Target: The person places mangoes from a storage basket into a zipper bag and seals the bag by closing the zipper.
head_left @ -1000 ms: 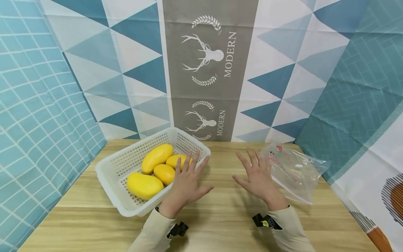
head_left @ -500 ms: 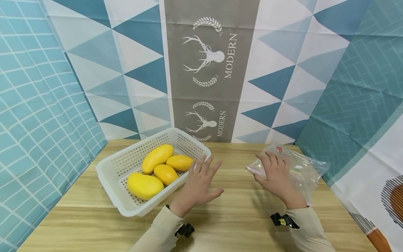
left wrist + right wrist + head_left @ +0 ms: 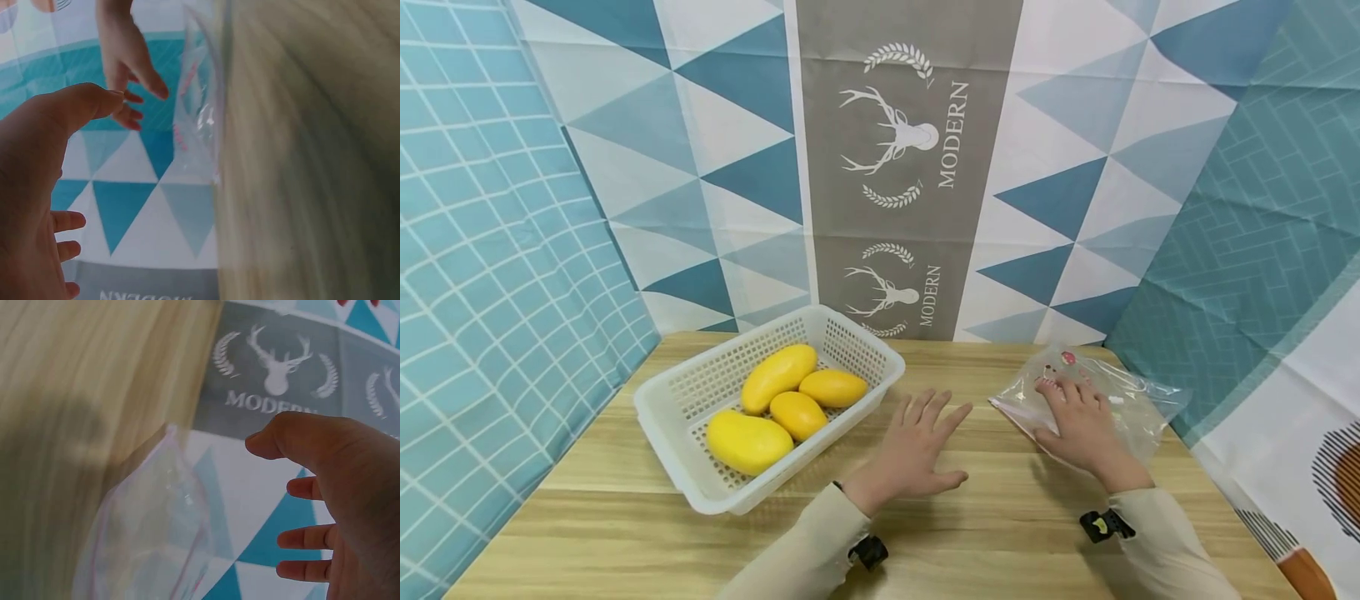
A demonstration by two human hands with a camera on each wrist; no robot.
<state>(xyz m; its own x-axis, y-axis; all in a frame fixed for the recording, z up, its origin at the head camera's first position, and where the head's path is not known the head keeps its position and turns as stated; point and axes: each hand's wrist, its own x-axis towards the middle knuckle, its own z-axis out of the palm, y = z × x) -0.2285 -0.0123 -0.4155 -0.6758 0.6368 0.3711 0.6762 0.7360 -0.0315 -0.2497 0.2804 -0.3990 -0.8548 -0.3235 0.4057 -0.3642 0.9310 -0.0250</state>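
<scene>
My right hand [image 3: 1084, 433] is over a clear plastic zip bag [image 3: 1026, 400] with a pink seal edge and small red prints. In the right wrist view the bag [image 3: 150, 519] lies beside the spread fingers [image 3: 306, 537], with a gap between them. My left hand [image 3: 913, 454] hovers over the wooden table with fingers spread and holds nothing. To its left stands a white perforated plastic basket [image 3: 662, 425]. Several yellow mangoes [image 3: 748, 442] lie inside it.
The wooden table [image 3: 955, 542] runs back to a wall cloth [image 3: 887, 167] printed with triangles and deer heads. A blue tile-patterned cloth [image 3: 490, 250] borders the left side, and a teal cloth [image 3: 1247, 275] the right.
Both hands have moved to the right. The right hand has come over the plastic bag, and the left hand has moved away from above the basket's rim. Mangoes and basket stay in place.
</scene>
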